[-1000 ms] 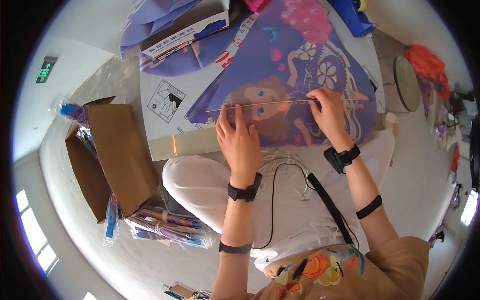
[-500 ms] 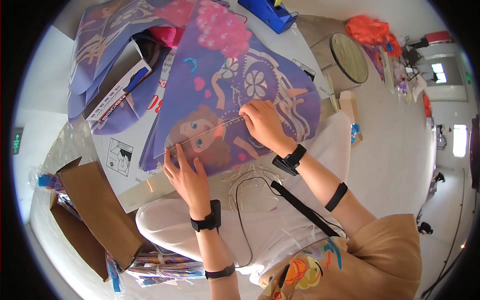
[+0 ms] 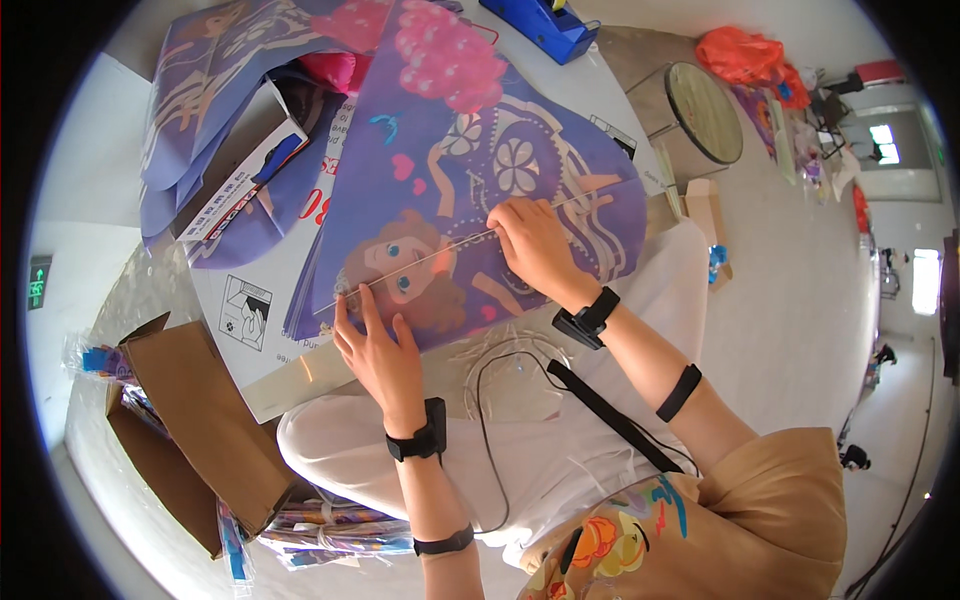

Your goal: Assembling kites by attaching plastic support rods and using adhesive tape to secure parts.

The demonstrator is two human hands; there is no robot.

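A purple printed sheet (image 3: pixel 365 205), shaped like a kite sail, lies on top of similar sheets on the table. A thin pale rod (image 3: pixel 425 263) runs slantwise across its printed figure. My left hand (image 3: pixel 388 365) rests at the sheet's near left corner, fingers stretched out and apart, its fingertips touching the sheet by the rod's left end. Farther right, my right hand (image 3: pixel 535 245) has its fingers curled together on the rod at the sheet's middle; the fingertips are partly hidden beneath the hand.
An opened box (image 3: pixel 245 175) sits among folded purple sheets at the left. A blue tape dispenser (image 3: pixel 545 30) stands at the back. Below the table's left side is a brown carton (image 3: pixel 205 420) beside wrapped bundles (image 3: pixel 335 528). A round stool (image 3: pixel 704 113) stands at the right.
The whole view has shifted slightly, with everything a little farther right. Both hands keep nearly the same places on the sheet and rod.
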